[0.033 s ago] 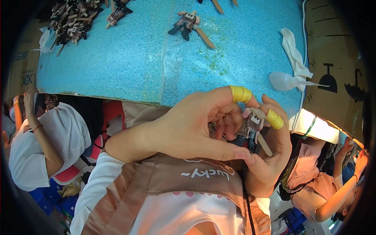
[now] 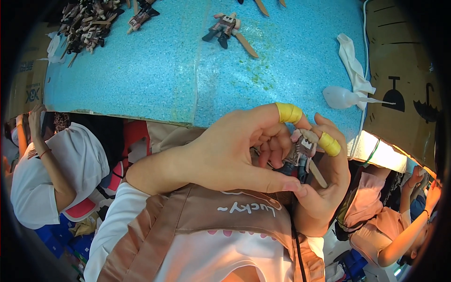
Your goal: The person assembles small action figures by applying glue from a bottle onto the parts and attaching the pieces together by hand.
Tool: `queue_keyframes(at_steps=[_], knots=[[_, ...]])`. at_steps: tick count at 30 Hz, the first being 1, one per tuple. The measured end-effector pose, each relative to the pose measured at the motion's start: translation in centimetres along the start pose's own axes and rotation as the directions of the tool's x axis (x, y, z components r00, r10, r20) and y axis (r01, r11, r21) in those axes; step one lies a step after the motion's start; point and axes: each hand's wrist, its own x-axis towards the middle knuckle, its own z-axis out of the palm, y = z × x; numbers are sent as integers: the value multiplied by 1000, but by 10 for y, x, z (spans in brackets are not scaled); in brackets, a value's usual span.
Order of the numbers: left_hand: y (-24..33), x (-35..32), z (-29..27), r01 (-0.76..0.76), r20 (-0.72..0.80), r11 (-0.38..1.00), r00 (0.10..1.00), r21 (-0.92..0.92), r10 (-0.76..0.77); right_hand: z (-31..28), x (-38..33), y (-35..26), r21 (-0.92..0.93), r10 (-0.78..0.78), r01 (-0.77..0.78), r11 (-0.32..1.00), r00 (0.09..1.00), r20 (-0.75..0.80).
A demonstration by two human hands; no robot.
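Note:
Just past the near edge of the table, both hands meet around a small toy figurine point(image 2: 303, 150). It has a pale head, a dark printed vest, dark legs and a flat tan blade-like piece at its side. My left hand point(image 2: 235, 145) reaches across from the left, its fingers curled at the figurine and its thumb below. My right hand point(image 2: 331, 174) closes on it from the right, thumb tip touching the left thumb. Yellow tape wraps a finger of each hand. The fingers partly hide the figurine's lower end.
On the blue table point(image 2: 141, 80) lie a single similar figurine point(image 2: 224, 29) and, far left, a heap of them point(image 2: 89, 23). A translucent squeeze bottle point(image 2: 339, 97) and a white glove-like piece point(image 2: 350, 58) lie at right, beside a cardboard box point(image 2: 399, 56). Other people work on both sides.

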Motion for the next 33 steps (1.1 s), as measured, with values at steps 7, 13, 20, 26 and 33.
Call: queue_keyframes(at_steps=[7,13,20,26,33], knots=[[-9,-3,4,-94,-26,995,995,34,95,2,-2,3,-60,-45,44,997,998,-31],[-10,1,8,-108,-5,993,994,38,108,0,-6,7,8,-39,40,999,994,-100],[-13,2,3,-175,7,984,985,15,175,15,1,-21,393,253,-201,897,964,-86],[-26,8,-7,-475,163,683,867,555,471,16,-8,-5,531,351,-226,817,925,-147],[-14,0,2,-121,-17,939,992,-323,122,18,6,-2,-380,-240,181,907,964,-113]])
